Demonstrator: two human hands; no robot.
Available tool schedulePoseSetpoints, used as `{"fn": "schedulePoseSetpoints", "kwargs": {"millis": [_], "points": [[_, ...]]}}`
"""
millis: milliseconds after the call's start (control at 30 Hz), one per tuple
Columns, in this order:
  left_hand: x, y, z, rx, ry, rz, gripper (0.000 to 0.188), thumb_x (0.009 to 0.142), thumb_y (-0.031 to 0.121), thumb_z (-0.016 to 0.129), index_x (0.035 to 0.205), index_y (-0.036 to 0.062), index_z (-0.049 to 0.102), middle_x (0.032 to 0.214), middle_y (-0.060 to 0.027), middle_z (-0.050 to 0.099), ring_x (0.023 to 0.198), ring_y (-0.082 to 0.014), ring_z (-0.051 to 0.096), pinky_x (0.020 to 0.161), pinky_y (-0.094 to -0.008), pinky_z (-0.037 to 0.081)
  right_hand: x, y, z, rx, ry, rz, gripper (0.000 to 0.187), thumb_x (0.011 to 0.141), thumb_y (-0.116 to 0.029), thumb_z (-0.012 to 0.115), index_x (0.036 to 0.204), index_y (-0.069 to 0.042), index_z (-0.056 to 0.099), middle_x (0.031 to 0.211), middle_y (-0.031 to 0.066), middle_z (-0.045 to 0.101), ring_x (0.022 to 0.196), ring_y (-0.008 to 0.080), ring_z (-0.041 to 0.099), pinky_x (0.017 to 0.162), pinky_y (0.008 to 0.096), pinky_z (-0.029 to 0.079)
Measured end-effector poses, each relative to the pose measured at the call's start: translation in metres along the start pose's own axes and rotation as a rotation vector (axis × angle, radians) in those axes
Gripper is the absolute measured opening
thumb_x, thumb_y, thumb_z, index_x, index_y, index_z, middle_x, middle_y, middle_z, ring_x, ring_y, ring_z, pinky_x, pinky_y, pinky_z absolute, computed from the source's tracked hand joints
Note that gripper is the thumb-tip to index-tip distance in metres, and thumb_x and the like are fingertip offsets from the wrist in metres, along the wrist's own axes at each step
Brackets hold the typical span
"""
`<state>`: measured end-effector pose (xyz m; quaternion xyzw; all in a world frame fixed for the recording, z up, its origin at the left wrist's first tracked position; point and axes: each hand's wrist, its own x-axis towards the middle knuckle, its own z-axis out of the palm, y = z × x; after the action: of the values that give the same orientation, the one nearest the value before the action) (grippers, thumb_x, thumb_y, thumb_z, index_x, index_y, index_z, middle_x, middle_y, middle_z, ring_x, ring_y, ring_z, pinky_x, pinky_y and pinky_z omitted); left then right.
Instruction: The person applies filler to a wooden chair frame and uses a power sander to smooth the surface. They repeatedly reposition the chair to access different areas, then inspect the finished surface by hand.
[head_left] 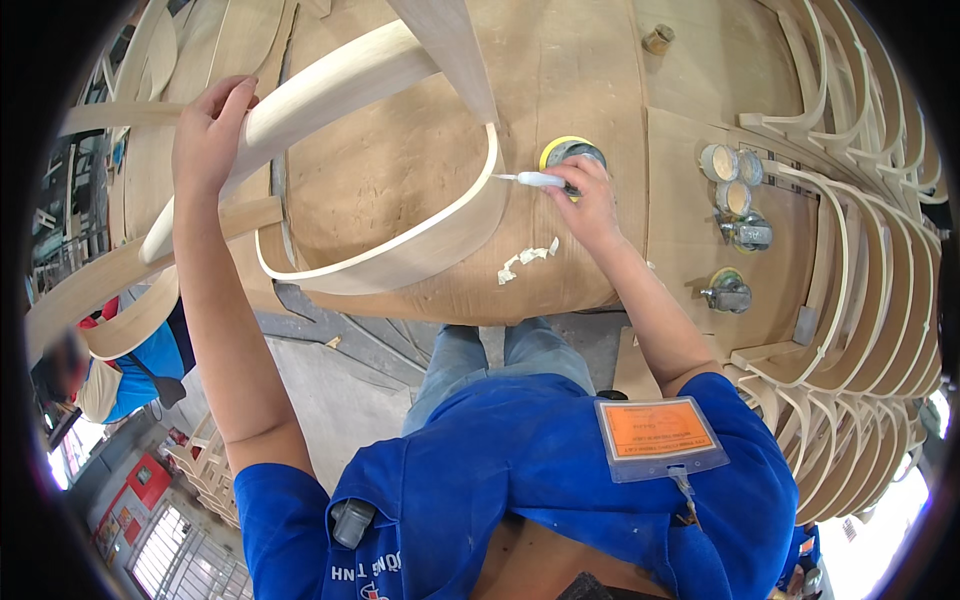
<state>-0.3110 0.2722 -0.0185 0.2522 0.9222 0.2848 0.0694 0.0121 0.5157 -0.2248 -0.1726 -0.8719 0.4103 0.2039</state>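
Note:
A pale curved wooden frame (400, 262), like a chair part, rests on the brown-covered worktable with its light edge upward. My left hand (212, 135) is closed around the thick curved wooden rail (330, 85) at the upper left. In my right hand (588, 208) is a slim white tool (540, 179) with a thin pointed tip, pinched between the fingers; its exact kind is unclear. Its tip points left, at or very close to the frame's right edge. Just beyond my right hand lies a round sander (572, 150) with a yellow rim, partly hidden by the fingers.
Crumpled pale scraps (527, 260) lie on the worktable (570, 60) near me. To the right are several small round tubs (735, 198) and two more sanders (750, 233). Stacked curved wooden frames (880, 300) line the right side. A small brown jar (658, 39) stands farther back.

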Motion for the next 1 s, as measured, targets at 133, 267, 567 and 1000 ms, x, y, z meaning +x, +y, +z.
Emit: {"fn": "schedulePoseSetpoints", "kwargs": {"millis": [133,267,567,1000], "points": [[-0.001,0.002,0.0,0.015,0.001,0.0,0.041,0.084,0.035,0.055,0.105,0.0025,0.067,0.087,-0.0074,0.068,0.084,-0.0158,0.062,0.078,-0.0261,0.044,0.001,0.002,0.001,0.044,-0.007,0.052,0.019,0.074,-0.009,0.072,0.092,-0.008,0.069,0.092,0.0063,0.059,0.091,0.0267,0.054,0.08,0.0374,0.043],[-0.002,0.004,0.0,0.004,0.005,-0.008,0.041,0.084,0.035,0.055,0.105,0.0023,0.067,0.087,-0.0075,0.068,0.083,-0.0158,0.062,0.078,-0.0259,0.044,0.0,0.006,0.002,0.062,-0.026,0.08,0.02,0.073,-0.009,0.072,0.093,-0.009,0.069,0.094,0.0065,0.059,0.093,0.0274,0.053,0.082,0.0381,0.043],[-0.003,0.005,0.0,0.006,0.003,-0.023,0.04,0.085,0.035,0.056,0.105,0.0019,0.067,0.085,-0.0078,0.067,0.081,-0.016,0.061,0.077,-0.0263,0.044,0.003,0.015,0.006,0.093,0.014,0.136,0.019,0.074,-0.011,0.071,0.093,-0.008,0.069,0.094,0.0063,0.059,0.093,0.0268,0.053,0.082,0.0379,0.043],[-0.005,0.003,-0.002,-0.034,-0.014,-0.002,0.037,0.087,0.029,0.057,0.104,-0.0029,0.065,0.084,-0.0075,0.067,0.079,-0.0142,0.06,0.075,-0.0257,0.044,0.01,0.02,0.013,0.298,-0.071,0.32,0.017,0.077,-0.009,0.07,0.094,-0.005,0.067,0.09,0.0052,0.061,0.083,0.0194,0.056,0.071,0.0302,0.046]]}}
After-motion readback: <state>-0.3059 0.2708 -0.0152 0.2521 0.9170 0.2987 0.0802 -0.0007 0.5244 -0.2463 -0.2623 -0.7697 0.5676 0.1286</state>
